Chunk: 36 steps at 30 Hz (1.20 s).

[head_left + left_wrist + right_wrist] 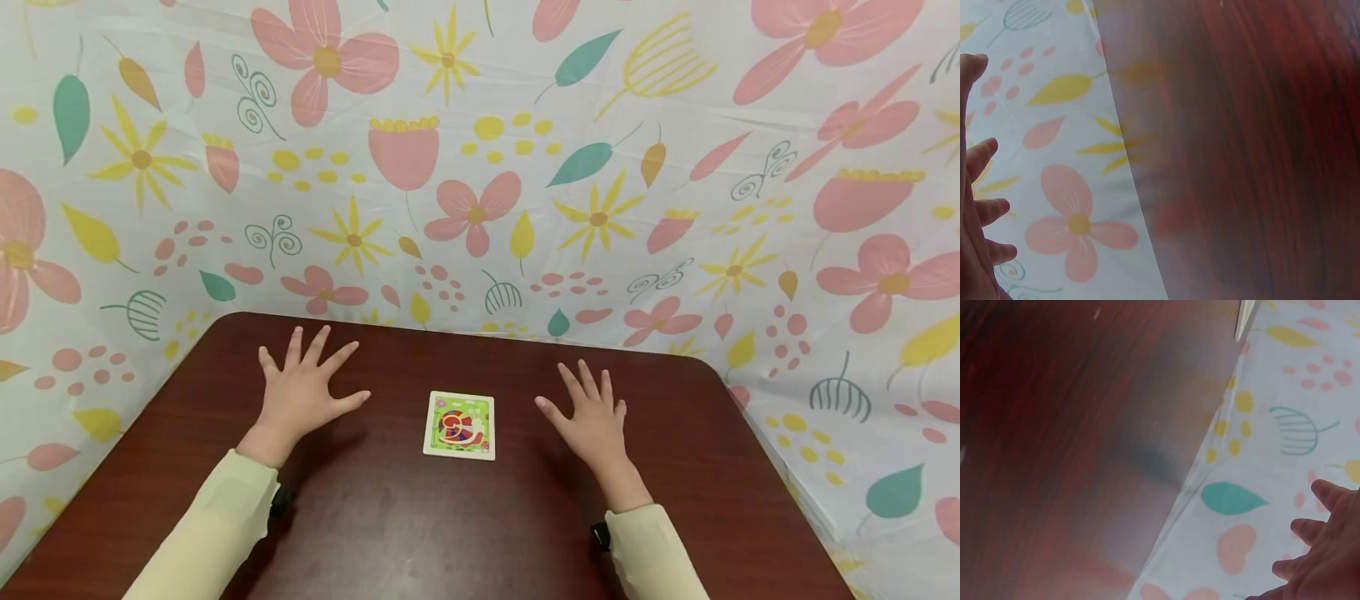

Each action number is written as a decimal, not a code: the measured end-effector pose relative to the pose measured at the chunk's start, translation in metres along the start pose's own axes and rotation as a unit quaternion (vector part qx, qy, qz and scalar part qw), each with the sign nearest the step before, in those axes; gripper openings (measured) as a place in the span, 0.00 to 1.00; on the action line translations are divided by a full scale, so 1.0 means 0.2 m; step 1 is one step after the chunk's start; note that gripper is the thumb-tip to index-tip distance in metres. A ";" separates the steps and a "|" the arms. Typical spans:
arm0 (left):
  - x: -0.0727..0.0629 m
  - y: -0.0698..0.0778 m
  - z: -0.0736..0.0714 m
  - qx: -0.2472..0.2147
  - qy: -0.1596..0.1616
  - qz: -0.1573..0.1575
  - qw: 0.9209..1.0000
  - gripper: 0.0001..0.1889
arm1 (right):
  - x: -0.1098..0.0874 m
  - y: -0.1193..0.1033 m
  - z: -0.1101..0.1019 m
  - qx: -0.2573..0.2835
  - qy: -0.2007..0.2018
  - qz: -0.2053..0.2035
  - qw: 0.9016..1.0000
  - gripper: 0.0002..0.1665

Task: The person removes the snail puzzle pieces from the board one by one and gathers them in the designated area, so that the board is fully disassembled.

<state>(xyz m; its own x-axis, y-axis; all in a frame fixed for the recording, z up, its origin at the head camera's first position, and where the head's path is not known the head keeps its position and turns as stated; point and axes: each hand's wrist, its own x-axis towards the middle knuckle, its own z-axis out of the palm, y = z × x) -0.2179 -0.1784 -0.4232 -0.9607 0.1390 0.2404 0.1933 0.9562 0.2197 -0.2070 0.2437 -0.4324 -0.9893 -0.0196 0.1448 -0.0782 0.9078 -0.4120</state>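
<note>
A small, nearly square picture board with a cream border is seen lying flat on a dark reddish-brown wooden table with rounded corners, between the two hands and touched by neither. On its bright green face a snail is pictured (its shell is divided into red and blue sections by a pale spiral), with a pink flower near the upper left corner and a red mushroom near the lower right.

To the left of the board, the person's left hand is held with its fingers fanned apart and the thumb stretched toward the board; nothing is grasped. To the right, the right hand is likewise held with fingers spread and thumb pointed inward, and nothing is gripped by it.

Both forearms are covered by pale cream sleeves, and a small black device is seen at the inner side of the left cuff, matched by another at the right. Behind the table, a white cloth printed with pink, yellow and teal flowers and leaves is hung.
</note>
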 end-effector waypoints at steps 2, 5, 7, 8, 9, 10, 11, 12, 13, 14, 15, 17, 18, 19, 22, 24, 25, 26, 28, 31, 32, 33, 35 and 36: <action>0.00 0.02 0.01 -0.001 -0.001 0.005 1.000 0.43 | 0.00 -0.02 0.01 0.009 0.004 -0.010 1.000 0.47; 0.00 0.04 0.03 0.000 -0.004 0.012 1.000 0.44 | 0.00 -0.03 0.03 0.019 0.006 -0.026 0.999 0.46; 0.00 0.06 0.04 0.001 -0.006 0.018 1.000 0.44 | 0.00 -0.04 0.05 0.023 0.002 -0.032 0.999 0.45; 0.01 0.07 0.05 0.002 -0.007 0.022 1.000 0.43 | 0.00 -0.05 0.05 0.025 -0.001 -0.034 0.999 0.45; 0.01 0.08 0.05 0.002 -0.008 0.025 1.000 0.43 | 0.00 -0.05 0.06 0.028 -0.003 -0.036 0.999 0.44; 0.01 0.08 0.06 0.003 -0.009 0.028 1.000 0.43 | 0.00 -0.06 0.06 0.033 -0.006 -0.036 0.999 0.44; 0.01 0.09 0.06 0.005 -0.010 0.031 0.999 0.42 | 0.00 -0.06 0.07 0.037 -0.012 -0.035 0.999 0.44; 0.01 0.10 0.06 0.007 -0.011 0.035 0.999 0.42 | 0.00 -0.07 0.07 0.045 -0.018 -0.033 0.998 0.44; 0.01 0.11 0.07 0.010 -0.013 0.039 0.999 0.42 | 0.00 -0.07 0.07 0.055 -0.025 -0.031 0.998 0.44; 0.02 0.12 0.07 0.012 -0.015 0.043 0.999 0.41 | 0.00 -0.07 0.07 0.067 -0.031 -0.028 0.997 0.44; 0.02 0.13 0.08 0.015 -0.016 0.047 0.999 0.41 | 0.00 -0.08 0.07 0.079 -0.038 -0.026 0.996 0.43; 0.02 0.14 0.09 0.018 -0.017 0.057 0.998 0.40 | 0.01 -0.08 0.07 0.099 -0.053 -0.020 0.993 0.43; 0.02 0.15 0.09 0.019 -0.016 0.062 0.998 0.39 | 0.02 -0.09 0.07 0.109 -0.058 -0.021 0.992 0.43; 0.02 0.16 0.09 0.020 -0.016 0.067 0.997 0.39 | 0.02 -0.09 0.08 0.116 -0.063 -0.023 0.991 0.42; 0.02 0.19 0.10 0.022 -0.016 0.082 0.996 0.37 | 0.04 -0.10 0.08 0.128 -0.073 -0.035 0.988 0.40; 0.02 0.21 0.11 0.026 -0.019 0.094 0.995 0.37 | 0.04 -0.11 0.08 0.137 -0.079 -0.039 0.987 0.37; 0.02 0.23 0.11 0.028 -0.022 0.099 0.994 0.36 | 0.05 -0.12 0.08 0.142 -0.081 -0.039 0.986 0.36; 0.02 0.24 0.12 0.029 -0.025 0.105 0.994 0.36 | 0.05 -0.13 0.08 0.148 -0.083 -0.038 0.985 0.35; 0.02 0.26 0.12 0.027 -0.029 0.116 0.992 0.35 | 0.05 -0.13 0.08 0.161 -0.087 -0.032 0.983 0.34; 0.03 0.30 0.14 0.020 -0.039 0.130 0.991 0.34 | 0.07 -0.14 0.09 0.173 -0.086 -0.034 0.980 0.32; 0.03 0.32 0.14 0.018 -0.043 0.134 0.990 0.34 | 0.07 -0.14 0.10 0.178 -0.087 -0.033 0.980 0.31; 0.03 0.33 0.15 0.016 -0.046 0.138 0.989 0.34 | 0.08 -0.14 0.11 0.183 -0.087 -0.033 0.979 0.30; 0.04 0.35 0.16 0.015 -0.056 0.142 0.988 0.33 | 0.09 -0.14 0.13 0.191 -0.086 -0.037 0.977 0.29; 0.04 0.35 0.17 0.013 -0.060 0.145 0.988 0.33 | 0.10 -0.14 0.14 0.195 -0.087 -0.037 0.976 0.29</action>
<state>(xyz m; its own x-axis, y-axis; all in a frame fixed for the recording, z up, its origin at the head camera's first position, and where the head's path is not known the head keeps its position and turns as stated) -0.2185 -0.1008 -0.4377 -0.8827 0.4356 0.1764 0.4599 0.8780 0.1329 -0.2274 0.2071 -0.4431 -0.9826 -0.1797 0.0459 -0.1569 0.6732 -0.7227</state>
